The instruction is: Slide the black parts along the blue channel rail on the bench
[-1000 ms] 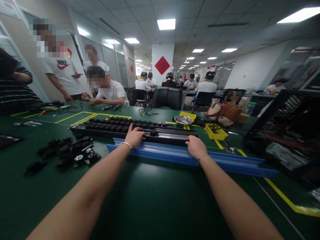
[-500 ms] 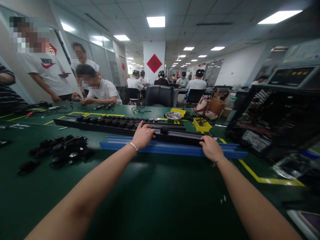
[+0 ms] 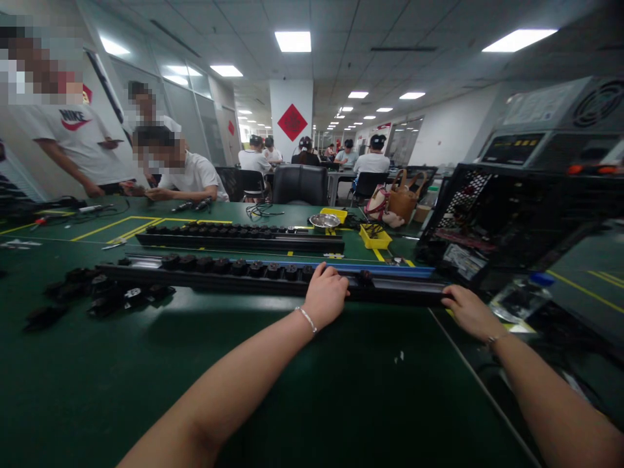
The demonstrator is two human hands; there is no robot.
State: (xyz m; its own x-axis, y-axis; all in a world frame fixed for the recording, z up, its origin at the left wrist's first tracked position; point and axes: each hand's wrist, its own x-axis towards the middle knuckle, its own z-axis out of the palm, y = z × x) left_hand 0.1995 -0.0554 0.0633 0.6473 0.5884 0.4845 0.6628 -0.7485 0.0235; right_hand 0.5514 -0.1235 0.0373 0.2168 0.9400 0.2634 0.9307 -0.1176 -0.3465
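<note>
Sitting closer now — held black rail (image 3: 234, 283)

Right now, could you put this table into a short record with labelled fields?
Surface: green table
Left hand: gripping near black rail, beside its black fittings
Right hand: at that rail's right end
Behind rail: blue channel, second black rail
Left side: loose black parts
Far side: metal bowl, yellow tray
Right side: open computer case, clear bottle

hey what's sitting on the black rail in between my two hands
One small black block sits on the black rail there, nearer your left hand than your right hand; the rest of that stretch looks bare in the head view.
</note>
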